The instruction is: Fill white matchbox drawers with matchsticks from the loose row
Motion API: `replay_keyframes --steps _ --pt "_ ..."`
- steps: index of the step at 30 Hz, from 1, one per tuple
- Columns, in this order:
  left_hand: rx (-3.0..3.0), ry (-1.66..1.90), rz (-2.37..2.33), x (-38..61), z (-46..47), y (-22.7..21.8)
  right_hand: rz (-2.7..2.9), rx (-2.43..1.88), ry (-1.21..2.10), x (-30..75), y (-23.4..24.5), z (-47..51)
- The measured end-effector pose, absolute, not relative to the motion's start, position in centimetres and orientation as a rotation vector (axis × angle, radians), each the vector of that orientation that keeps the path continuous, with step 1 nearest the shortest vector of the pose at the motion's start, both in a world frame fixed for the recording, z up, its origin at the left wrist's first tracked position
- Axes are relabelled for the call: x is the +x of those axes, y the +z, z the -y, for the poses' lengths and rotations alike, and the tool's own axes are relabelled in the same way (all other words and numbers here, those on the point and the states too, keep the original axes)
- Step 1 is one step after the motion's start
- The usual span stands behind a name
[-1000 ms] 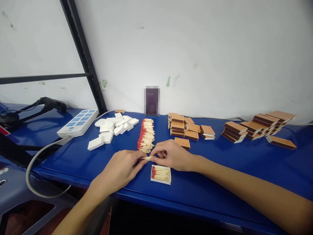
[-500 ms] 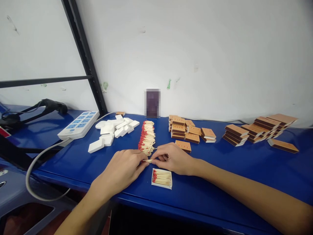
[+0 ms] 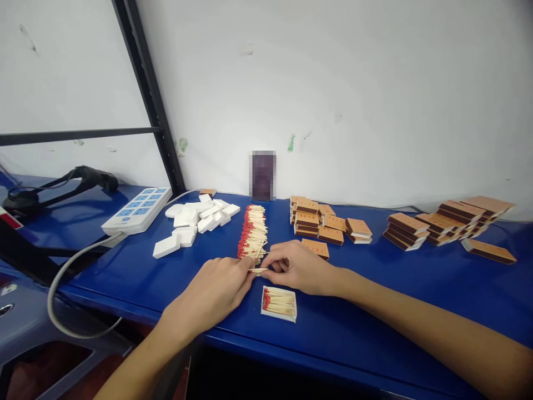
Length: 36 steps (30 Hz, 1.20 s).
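Note:
Between the fingertips of my left hand [image 3: 222, 283] and my right hand [image 3: 297, 268] lies a small bunch of matches [image 3: 259, 270], pinched at both ends. How many are in it I cannot tell. Just behind the fingers a long heap of red-headed matches [image 3: 253, 230] stretches back toward the wall. In front of my right hand sits a white matchbox tray [image 3: 278, 318], with a layer of matches in it, their red heads to the left.
On the blue table [image 3: 353, 316], white trays [image 3: 185, 218] are piled left of the heap, beside a power strip [image 3: 137, 211]. Matchboxes [image 3: 307, 218] are stacked right of it, and more matchboxes [image 3: 452, 219] stand farther right. A pixelated dark object [image 3: 264, 175] leans at the wall.
The whole view has shifted slightly, so things appear a little farther right. Both hands still pinch the matches over nearly the same spot.

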<state>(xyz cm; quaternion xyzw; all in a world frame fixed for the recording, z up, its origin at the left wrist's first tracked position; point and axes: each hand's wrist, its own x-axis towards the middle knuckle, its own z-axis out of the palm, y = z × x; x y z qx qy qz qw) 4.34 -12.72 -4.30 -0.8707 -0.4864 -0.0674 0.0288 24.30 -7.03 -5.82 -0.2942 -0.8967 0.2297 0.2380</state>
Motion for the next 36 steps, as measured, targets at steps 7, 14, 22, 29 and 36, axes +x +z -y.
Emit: replay_keyframes --steps 7,14,22,29,36 --pt "-2.746 -0.283 1.484 4.2 12.8 -4.2 2.545 -0.757 0.666 24.4 -5.4 6.7" --pt "-2.743 -0.385 1.412 4.2 12.8 -4.6 2.605 -0.805 0.757 24.4 -4.7 6.6" --pt "-2.745 -0.326 1.399 4.3 12.8 -4.5 2.592 -0.877 0.801 24.1 -3.6 7.3" --pt "-2.767 -0.365 1.408 4.3 12.9 -4.4 2.569 -0.949 0.783 24.1 -3.2 7.6" --pt "-2.774 -0.368 1.455 4.4 12.9 -4.4 2.573 -0.975 0.734 24.1 -3.2 7.6"
